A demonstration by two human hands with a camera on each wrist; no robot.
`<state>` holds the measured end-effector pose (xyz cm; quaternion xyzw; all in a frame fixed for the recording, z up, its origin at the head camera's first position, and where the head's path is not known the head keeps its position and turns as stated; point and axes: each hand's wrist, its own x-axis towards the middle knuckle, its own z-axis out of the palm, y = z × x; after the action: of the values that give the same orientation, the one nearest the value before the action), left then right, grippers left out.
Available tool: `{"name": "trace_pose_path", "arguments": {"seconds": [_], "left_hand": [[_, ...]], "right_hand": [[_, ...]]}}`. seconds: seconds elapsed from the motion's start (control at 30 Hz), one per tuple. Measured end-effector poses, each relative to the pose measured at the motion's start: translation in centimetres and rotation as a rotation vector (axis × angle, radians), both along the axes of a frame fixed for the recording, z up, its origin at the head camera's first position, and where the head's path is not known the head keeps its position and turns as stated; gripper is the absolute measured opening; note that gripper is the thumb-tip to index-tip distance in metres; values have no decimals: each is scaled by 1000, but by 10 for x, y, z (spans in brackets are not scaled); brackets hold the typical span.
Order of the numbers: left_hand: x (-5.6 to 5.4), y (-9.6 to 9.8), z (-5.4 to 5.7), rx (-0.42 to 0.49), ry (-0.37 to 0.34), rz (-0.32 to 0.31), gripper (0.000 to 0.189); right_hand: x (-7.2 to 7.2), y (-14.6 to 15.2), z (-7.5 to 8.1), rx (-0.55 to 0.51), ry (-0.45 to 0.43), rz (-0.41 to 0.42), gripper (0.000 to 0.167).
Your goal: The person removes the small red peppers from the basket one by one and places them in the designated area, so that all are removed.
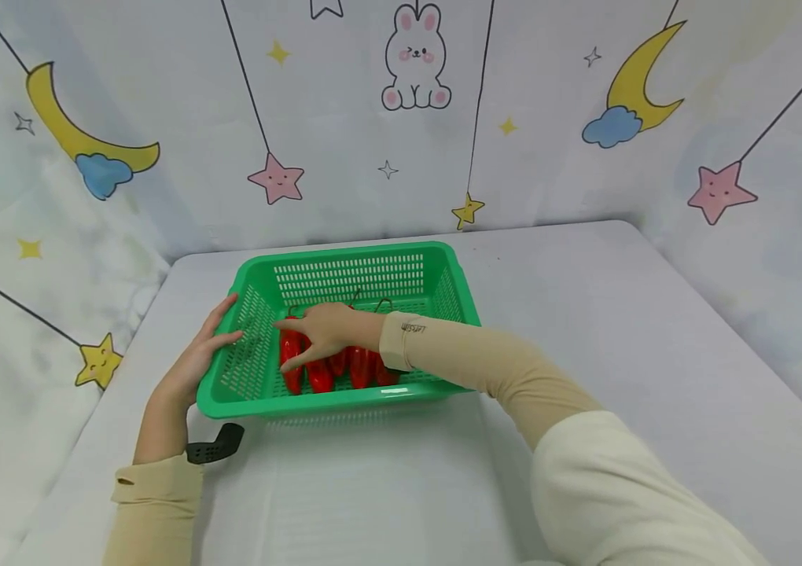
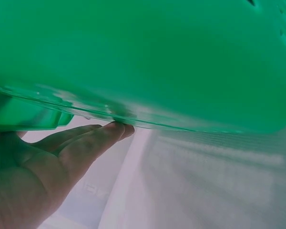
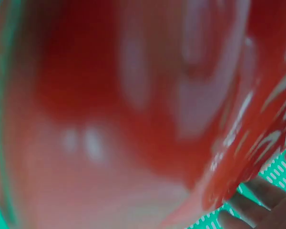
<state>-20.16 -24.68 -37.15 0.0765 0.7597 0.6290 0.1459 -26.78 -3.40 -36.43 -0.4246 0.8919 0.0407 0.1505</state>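
A green plastic basket (image 1: 344,405) with slotted walls holds several red chili peppers (image 1: 291,358) lying side by side, their thin stems toward its far wall. My right hand (image 1: 326,330) reaches over the peppers, thumb and index finger spread apart, and the forearm hides part of the row. Glossy red pepper skin (image 3: 148,95) fills most of the right wrist view, with fingers at its lower right corner. At the basket's left side my left hand (image 1: 196,358) touches the rim with extended thumb and fingers. In the left wrist view, its fingers lie against the green basket (image 2: 157,62).
The basket stands on a white table (image 1: 344,495). Behind it hangs a pale cloth (image 1: 344,102) printed with moons, stars and a rabbit. A black wrist-worn device (image 1: 217,444) is by the left wrist.
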Motion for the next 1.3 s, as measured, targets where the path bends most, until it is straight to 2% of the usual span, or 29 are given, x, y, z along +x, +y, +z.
{"name": "trace_pose_path", "arguments": {"seconds": [0.27, 0.7, 1.0, 1.3], "left_hand": [[0, 1, 1, 12, -7, -7, 60], [0, -1, 0, 29, 9, -3, 61], [-1, 0, -2, 49, 7, -17, 60], [-2, 0, -2, 50, -7, -21, 60]], "right_hand": [[2, -6, -10, 64, 31, -19, 88], [2, -12, -14, 131, 96, -45, 90], [-1, -18, -14, 111, 52, -125, 88], [1, -23, -10, 113, 35, -125, 86]]}}
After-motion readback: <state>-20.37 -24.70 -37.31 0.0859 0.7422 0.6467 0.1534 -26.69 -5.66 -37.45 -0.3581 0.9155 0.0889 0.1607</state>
